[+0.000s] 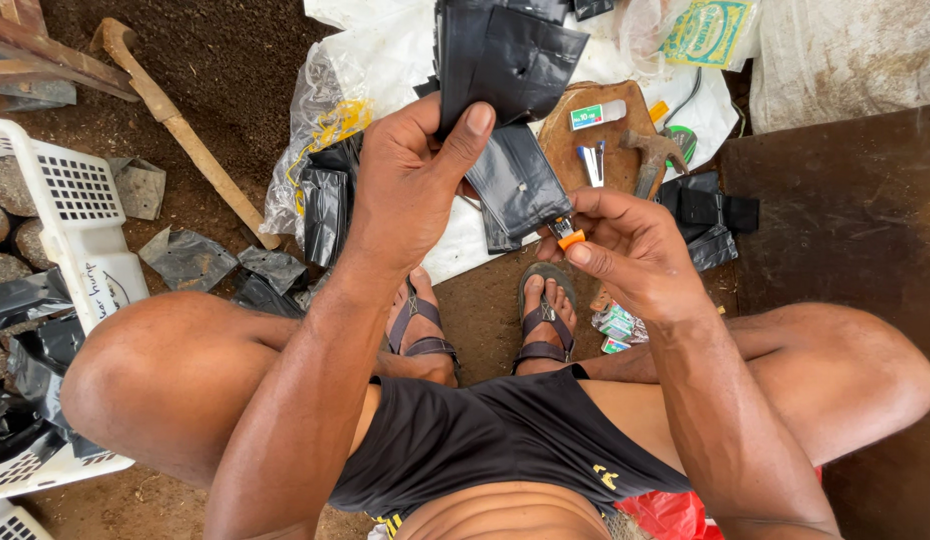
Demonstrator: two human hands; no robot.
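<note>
Left hand [410, 185] up high, pinching a plastic bag [505, 55]. Right hand [625, 250] lower and to the right, pinching a small cutter [567, 236] just under a second bag [520, 185]. Two feet in sandals [480, 320] on the ground below the hands. Wooden board [625, 110] behind the right hand, with a hammer [653, 155] and a small box [595, 115] on it. Basket [75, 220] far left, stones [10, 195] in it. Long wooden handle [180, 125] on the dirt between basket and left hand (slanted). More bags [325, 205] left of the left hand.
</note>
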